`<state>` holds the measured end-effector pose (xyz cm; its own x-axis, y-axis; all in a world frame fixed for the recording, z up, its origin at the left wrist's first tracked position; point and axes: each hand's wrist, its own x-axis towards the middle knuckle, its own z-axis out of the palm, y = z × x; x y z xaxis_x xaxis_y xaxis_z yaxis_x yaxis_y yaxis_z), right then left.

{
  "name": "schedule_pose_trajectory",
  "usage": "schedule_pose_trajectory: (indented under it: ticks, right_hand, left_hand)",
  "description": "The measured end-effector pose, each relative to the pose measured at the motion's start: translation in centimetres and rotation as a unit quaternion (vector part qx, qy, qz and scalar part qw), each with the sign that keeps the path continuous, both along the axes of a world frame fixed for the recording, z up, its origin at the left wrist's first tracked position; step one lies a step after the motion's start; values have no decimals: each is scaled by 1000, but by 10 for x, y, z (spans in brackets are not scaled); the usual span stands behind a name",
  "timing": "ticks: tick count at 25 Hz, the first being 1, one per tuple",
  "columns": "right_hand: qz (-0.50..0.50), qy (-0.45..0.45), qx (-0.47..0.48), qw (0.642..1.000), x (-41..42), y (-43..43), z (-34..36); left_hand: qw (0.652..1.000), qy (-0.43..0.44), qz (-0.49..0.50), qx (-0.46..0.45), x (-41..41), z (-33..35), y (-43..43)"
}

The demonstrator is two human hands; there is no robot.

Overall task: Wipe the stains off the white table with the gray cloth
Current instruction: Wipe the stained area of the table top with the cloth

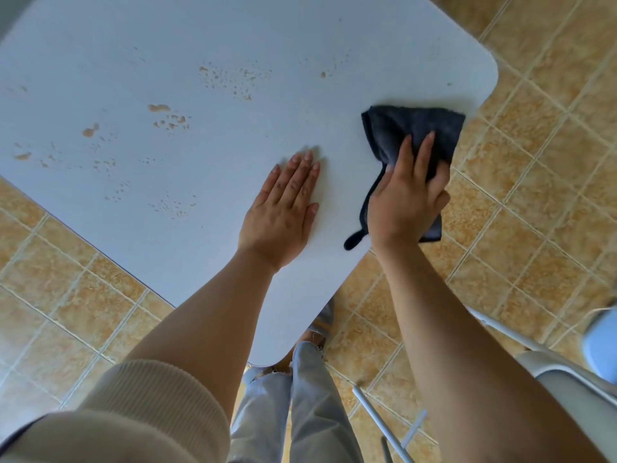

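Note:
The white table (233, 38) fills the upper left of the head view, set at an angle. Tan stains (170, 120) are spattered over its middle and left part, with another patch of droplets (230, 80) farther back. A dark gray cloth (414, 128) lies on the table near its right edge, partly hanging over it. My right hand (405, 198) presses on the cloth with its fingers gripping a fold. To the left of the cloth, my left hand (283, 208) rests flat on bare table, fingers together, holding nothing.
The floor (541, 128) around the table is tan tile. A white folding chair (567, 372) with a pale blue seat stands at the lower right. My legs in light jeans (300, 406) are below the table's near corner.

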<state>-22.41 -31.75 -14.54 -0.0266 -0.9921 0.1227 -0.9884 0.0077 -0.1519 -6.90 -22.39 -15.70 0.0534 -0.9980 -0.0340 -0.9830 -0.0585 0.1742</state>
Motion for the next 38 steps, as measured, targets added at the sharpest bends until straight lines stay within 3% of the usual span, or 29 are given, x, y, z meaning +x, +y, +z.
schedule_pose_trajectory:
  ticks: [4, 8, 12, 16, 19, 23, 27, 32, 38]
  right_hand:
    - [68, -6, 9, 998, 29, -8, -1]
    - [157, 23, -10, 987, -2, 33, -3]
    - [107, 20, -7, 994, -30, 2, -3]
    - [61, 2, 14, 998, 13, -49, -2]
    - [118, 1, -24, 993, 30, -25, -4]
    - [199, 30, -33, 979, -8, 7, -6]
    - [102, 9, -4, 995, -27, -43, -10]
    - [30, -28, 44, 998, 14, -112, -9]
    - [228, -19, -24, 973, 16, -50, -7]
  left_hand:
    - [1000, 3, 9, -21, 0, 1, 1]
    - [996, 32, 58, -51, 0, 1, 3]
    - [997, 35, 53, -51, -1, 1, 3]
    - [992, 59, 89, -70, -1, 6, -7]
    - [985, 76, 134, -76, -6, 7, -6]
    - [990, 38, 137, -27, -8, 5, -8]
    - [990, 20, 140, -8, -10, 6, -11]
    - [990, 24, 141, -3, -9, 5, -12]
    - [990, 12, 141, 6, -8, 7, -12]
